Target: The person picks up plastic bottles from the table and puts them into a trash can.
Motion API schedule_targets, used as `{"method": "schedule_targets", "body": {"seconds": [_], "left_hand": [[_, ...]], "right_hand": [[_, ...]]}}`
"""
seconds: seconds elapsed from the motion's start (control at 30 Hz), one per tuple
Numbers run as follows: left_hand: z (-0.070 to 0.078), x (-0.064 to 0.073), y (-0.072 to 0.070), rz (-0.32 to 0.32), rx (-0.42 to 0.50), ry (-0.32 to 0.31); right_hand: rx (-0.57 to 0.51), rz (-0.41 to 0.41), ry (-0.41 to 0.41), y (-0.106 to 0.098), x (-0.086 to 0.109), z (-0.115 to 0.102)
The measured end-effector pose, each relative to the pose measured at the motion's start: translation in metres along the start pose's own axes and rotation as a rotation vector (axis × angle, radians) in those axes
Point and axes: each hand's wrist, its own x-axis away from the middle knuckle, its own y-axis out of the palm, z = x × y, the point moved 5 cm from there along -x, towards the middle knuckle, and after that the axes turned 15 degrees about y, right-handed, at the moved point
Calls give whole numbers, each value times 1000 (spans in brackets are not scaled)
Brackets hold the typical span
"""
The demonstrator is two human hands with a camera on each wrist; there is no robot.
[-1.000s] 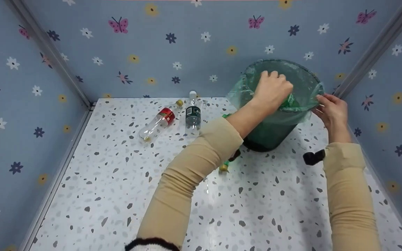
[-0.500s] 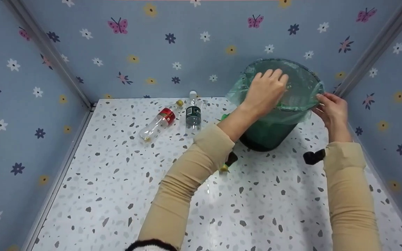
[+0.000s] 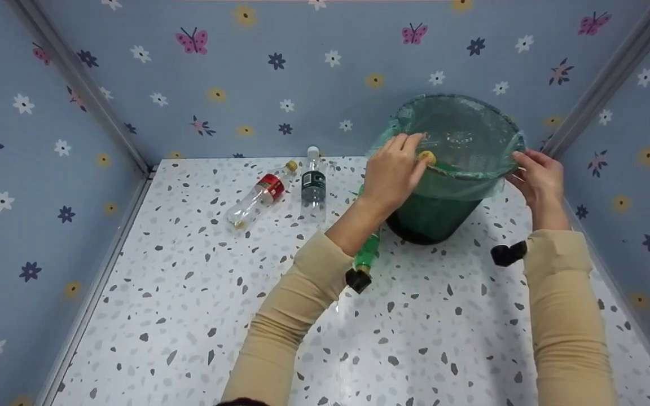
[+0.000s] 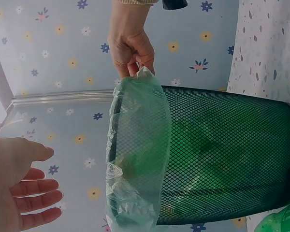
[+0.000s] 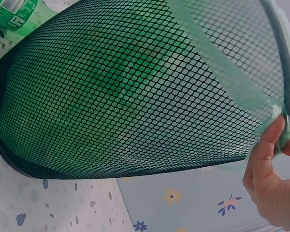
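Note:
A dark mesh wastebasket (image 3: 438, 217) lined with a translucent green bag (image 3: 460, 189) stands at the back right. My right hand (image 3: 539, 175) pinches the bag at the basket's right rim, thumb and fingers on the folded edge (image 5: 275, 121). At the left side of the opening is my left hand (image 3: 392, 172); in the left wrist view its fingers (image 4: 36, 200) are spread, holding nothing, apart from the rim. A yellow cap (image 3: 427, 158) shows just inside the rim. Green bottle shapes show blurred through the mesh (image 4: 208, 145). Under my left wrist lies a green bottle (image 3: 367, 254), partly hidden.
A clear bottle with a red label (image 3: 268, 189) lies on the speckled tabletop (image 3: 189, 316), left of a clear bottle with a dark green label (image 3: 313, 189). Patterned blue panels (image 3: 280, 73) enclose the back and sides. Black wrist mounts (image 3: 508, 254) jut from both sleeves.
My left hand has moved left from over the basket's opening, its fingers loosening. The yellow cap at the rim and more of the green bottle on the table now show. My right hand has stayed put.

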Motion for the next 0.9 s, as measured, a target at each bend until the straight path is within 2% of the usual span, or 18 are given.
{"method": "schedule_targets", "body": {"seconds": [0.23, 0.4, 0.7, 0.9], "left_hand": [[-21, 26, 6, 94, 134, -141], [-35, 46, 23, 132, 184, -199], [-54, 81, 66, 90, 227, -333], [-66, 108, 100, -15, 270, -460]], "right_hand": [[-15, -12, -9, -1, -1, -1], [-23, -10, -8, -1, 1, -1], [-60, -53, -3, -1, 3, 0], [-33, -32, -6, 1, 2, 0]]}}
